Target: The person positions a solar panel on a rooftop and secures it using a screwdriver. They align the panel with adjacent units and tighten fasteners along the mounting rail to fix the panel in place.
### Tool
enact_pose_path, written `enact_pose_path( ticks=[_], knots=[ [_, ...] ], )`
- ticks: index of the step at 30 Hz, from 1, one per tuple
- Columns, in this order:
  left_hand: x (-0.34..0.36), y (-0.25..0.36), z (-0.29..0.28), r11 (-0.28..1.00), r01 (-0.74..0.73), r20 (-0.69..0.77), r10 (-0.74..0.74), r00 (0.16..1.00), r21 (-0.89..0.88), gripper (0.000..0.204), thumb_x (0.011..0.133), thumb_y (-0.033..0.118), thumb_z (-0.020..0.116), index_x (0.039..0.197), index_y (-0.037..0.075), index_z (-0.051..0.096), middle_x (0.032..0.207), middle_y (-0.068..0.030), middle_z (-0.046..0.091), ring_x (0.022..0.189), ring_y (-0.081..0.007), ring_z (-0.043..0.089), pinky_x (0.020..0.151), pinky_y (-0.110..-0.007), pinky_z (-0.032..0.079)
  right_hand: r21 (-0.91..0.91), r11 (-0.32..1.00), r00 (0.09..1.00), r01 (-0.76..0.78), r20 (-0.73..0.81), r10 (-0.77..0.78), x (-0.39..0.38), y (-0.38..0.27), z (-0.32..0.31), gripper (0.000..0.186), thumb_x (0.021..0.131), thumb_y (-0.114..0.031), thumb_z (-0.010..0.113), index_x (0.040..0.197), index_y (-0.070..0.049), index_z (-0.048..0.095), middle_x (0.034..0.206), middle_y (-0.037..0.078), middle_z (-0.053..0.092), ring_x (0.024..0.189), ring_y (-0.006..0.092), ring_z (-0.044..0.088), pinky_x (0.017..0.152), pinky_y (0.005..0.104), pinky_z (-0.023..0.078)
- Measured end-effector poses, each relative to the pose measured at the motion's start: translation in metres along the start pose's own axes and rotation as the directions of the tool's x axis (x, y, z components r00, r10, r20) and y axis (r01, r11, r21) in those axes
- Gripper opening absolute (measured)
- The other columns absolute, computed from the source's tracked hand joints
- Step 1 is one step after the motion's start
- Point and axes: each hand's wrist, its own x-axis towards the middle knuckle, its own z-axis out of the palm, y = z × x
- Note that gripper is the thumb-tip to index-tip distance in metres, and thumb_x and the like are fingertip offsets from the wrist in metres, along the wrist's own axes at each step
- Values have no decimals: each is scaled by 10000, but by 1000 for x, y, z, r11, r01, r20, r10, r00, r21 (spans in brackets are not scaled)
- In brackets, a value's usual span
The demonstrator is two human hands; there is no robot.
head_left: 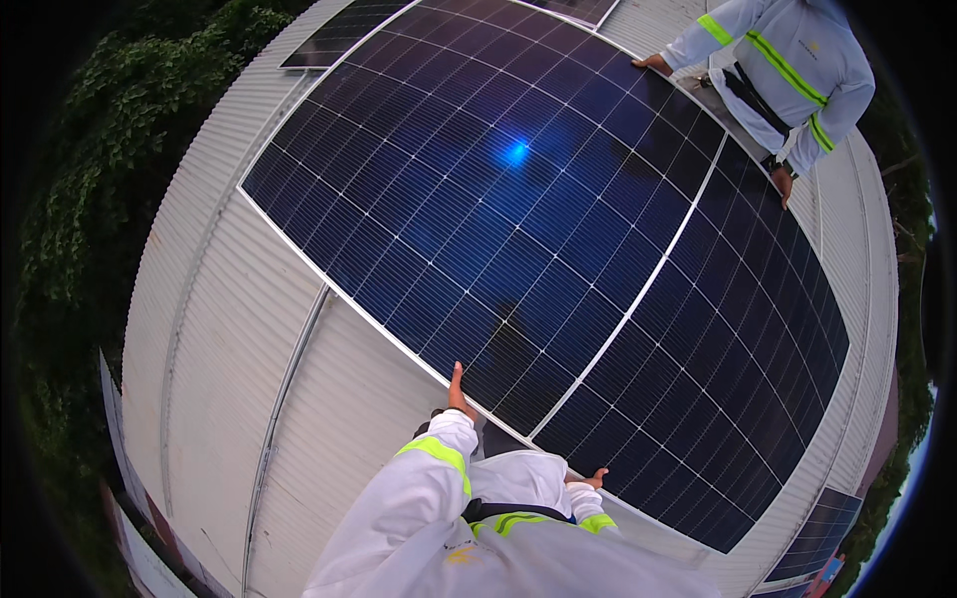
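A large dark-blue solar panel point(429, 189) with a silvery frame fills the middle of the head view, and a white strip crosses it. My left hand point(458, 392) grips its near edge, thumb up over the frame, fingers hidden underneath. Farther right along that same edge, my right hand point(590, 479) holds the frame, its thumb showing and its other fingers mostly out of sight. At the opposite edge, a co-worker point(797, 70) in a grey-white shirt with yellow-green bands has both hands on the panel. How high the panel sits above the roof is hard to tell.
Pale corrugated roofing point(219, 329) lies under everything. A metal rail point(289, 384) runs along it, left of my arms. Other panels lie at the upper left point(344, 35), at the top point(578, 8) and at the lower right point(822, 533). Trees point(110, 169) border the roof's left side.
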Motion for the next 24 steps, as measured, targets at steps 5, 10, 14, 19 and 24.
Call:
enact_pose_path(
  ticks=[5, 10, 14, 19, 24],
  knots=[
    [8, -6, -11, 1000, -28, 85, 28, 996, -10, 614, 873, 518, 675, 1272, 61, 582, 1279, -123, 620, 1143, -332, 599, 1026, -494, 461, -102, 987, 992, 121, -25, -125, 3, 5, 5, 793, 841, -657, 616, 1352, -53, 559, 1310, 118, 602, 1122, 300, 574, 1041, 427, 433],
    [31, -13, -17, 999, 40, 178, -33, 983, -31, 646, 873, 521, 671, 1316, 68, 550, 1313, -116, 593, 1169, -320, 581, 1036, -468, 456, -28, 985, 985, 173, 24, -172, 35, 20, 7, 804, 848, -641, 635, 1321, 7, 577, 1296, 136, 608, 1074, 292, 584, 1022, 393, 434],
    [32, -20, -22, 999, 37, 180, -33, 983, -23, 664, 884, 558, 636, 1316, 61, 548, 1329, -131, 579, 1183, -331, 570, 1043, -483, 447, -147, 941, 947, 303, -62, -315, 77, 34, 1, 805, 824, -640, 667, 1241, 47, 622, 1252, 163, 628, 1032, 279, 595, 970, 382, 471],
    [29, -23, -22, 1000, 30, 211, -30, 977, -1, 686, 880, 586, 624, 1314, 60, 550, 1333, -122, 576, 1190, -331, 562, 1055, -494, 435, -73, 969, 971, 237, 57, -233, 122, 49, -3, 835, 824, -651, 659, 1268, 53, 595, 1257, 164, 623, 1046, 294, 595, 992, 390, 460],
    [35, -30, -33, 999, 32, 277, -30, 960, -3, 685, 878, 593, 619, 1321, 75, 549, 1347, -114, 563, 1200, -332, 548, 1048, -506, 433, 3, 980, 973, 199, 119, -198, 145, 58, -4, 794, 866, -615, 637, 1310, 39, 563, 1297, 149, 602, 1080, 296, 585, 1002, 388, 452]
  ],
)
